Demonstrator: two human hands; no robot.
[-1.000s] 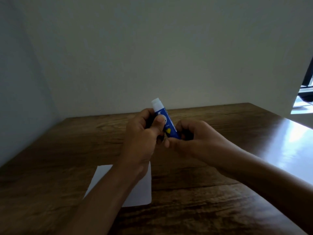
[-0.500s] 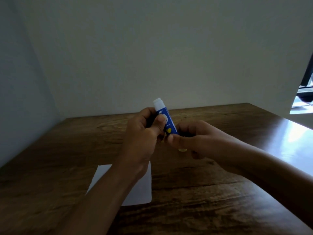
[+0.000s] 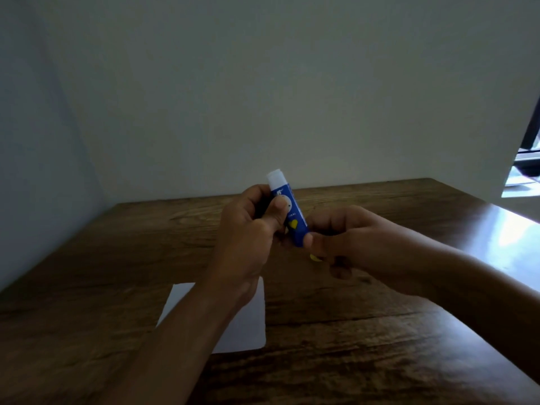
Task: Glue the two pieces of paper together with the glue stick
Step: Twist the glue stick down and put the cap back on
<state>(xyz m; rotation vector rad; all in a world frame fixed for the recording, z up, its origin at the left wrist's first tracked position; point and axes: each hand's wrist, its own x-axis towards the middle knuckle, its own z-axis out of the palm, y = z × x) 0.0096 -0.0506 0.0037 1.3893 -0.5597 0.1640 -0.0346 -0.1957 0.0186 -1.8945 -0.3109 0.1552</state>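
I hold a blue glue stick (image 3: 289, 211) above the table, tilted with its white end up and to the left. My left hand (image 3: 248, 232) wraps the upper barrel, thumb pressed on the label. My right hand (image 3: 339, 238) pinches the stick's lower end, where a bit of yellow shows under the fingers. White paper (image 3: 251, 323) lies flat on the table below my left wrist, which hides its middle part. I cannot tell whether it is one sheet or two.
The dark wooden table (image 3: 350, 346) stands in a corner, with pale walls behind it and to the left. Its right edge catches bright light from an opening at the far right.
My right hand has shifted slightly at the stick's lower end, fingers turning around it. The glue stick and my left hand stay in nearly the same place.
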